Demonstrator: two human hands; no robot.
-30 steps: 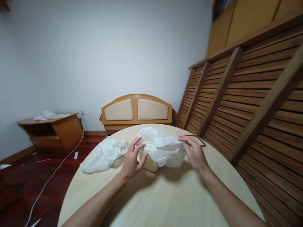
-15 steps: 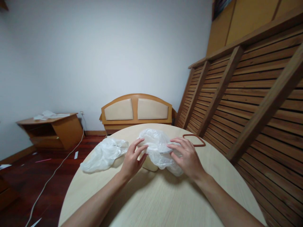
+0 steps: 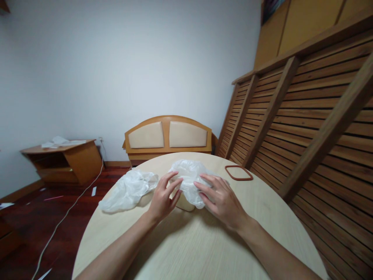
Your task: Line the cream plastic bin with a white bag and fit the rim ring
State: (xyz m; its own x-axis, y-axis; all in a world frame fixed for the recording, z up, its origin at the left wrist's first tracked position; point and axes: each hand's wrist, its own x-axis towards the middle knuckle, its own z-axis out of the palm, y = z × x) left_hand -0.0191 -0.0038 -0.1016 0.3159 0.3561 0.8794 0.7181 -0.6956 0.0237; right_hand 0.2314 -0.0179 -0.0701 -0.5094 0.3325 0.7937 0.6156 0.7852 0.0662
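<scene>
A crumpled clear plastic bag (image 3: pixel 188 177) lies bunched over a cream container (image 3: pixel 184 203) on the round pale table (image 3: pixel 204 245). My left hand (image 3: pixel 163 196) rests against the container's left side with its fingertips pinching the bag's edge. My right hand (image 3: pixel 220 198) presses on the bag from the right, fingers curled over the plastic. A second clear plastic bag (image 3: pixel 128 190) lies loose on the table to the left, touched by neither hand.
A reddish-brown rectangular rubber ring (image 3: pixel 239 173) lies on the table at the far right. Behind the table stand a padded wooden headboard (image 3: pixel 168 137) and slatted wooden frames (image 3: pixel 305 128). A low wooden cabinet (image 3: pixel 62 161) stands at left; a white cable (image 3: pixel 67 214) runs across the floor.
My right hand has moved left, gathering the spread bag into a tighter bunch over the container. The rubber ring, earlier partly covered, now shows fully. My left hand has barely moved.
</scene>
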